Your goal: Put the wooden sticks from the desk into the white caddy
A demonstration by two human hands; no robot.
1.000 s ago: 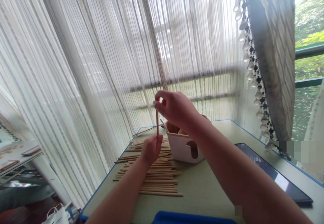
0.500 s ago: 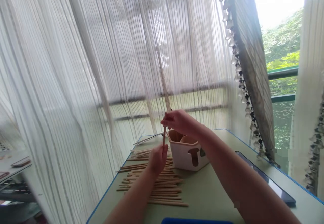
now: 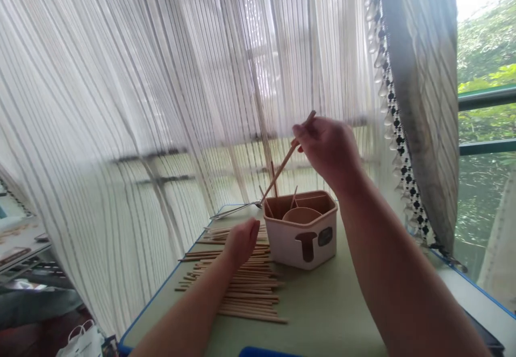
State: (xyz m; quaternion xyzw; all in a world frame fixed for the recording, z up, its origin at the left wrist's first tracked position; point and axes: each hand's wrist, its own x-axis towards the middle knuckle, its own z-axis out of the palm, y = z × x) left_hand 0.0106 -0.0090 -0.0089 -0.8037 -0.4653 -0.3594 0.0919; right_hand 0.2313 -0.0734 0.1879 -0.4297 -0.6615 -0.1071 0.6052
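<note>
My right hand [image 3: 329,150] is raised above a white holder with a brown rim [image 3: 301,229] and pinches a wooden chopstick [image 3: 287,159], tilted with its lower tip at the holder's left compartment. A few chopsticks stand in that compartment. My left hand [image 3: 241,241] hovers loosely curled over a spread of loose wooden chopsticks [image 3: 237,287] on the green table [image 3: 322,314], just left of the holder; whether it holds one I cannot make out.
Metal tongs [image 3: 236,209] lie at the table's far edge behind the chopsticks. Sheer striped curtains [image 3: 161,77] hang close behind the table. A beaded curtain edge [image 3: 397,131] hangs at the right. A blue object [image 3: 266,352] pokes in at the near edge.
My right hand has lifted and moved right with the chopstick, tilting it from upright toward the holder. My left hand has let go of its lower end and stays over the pile.
</note>
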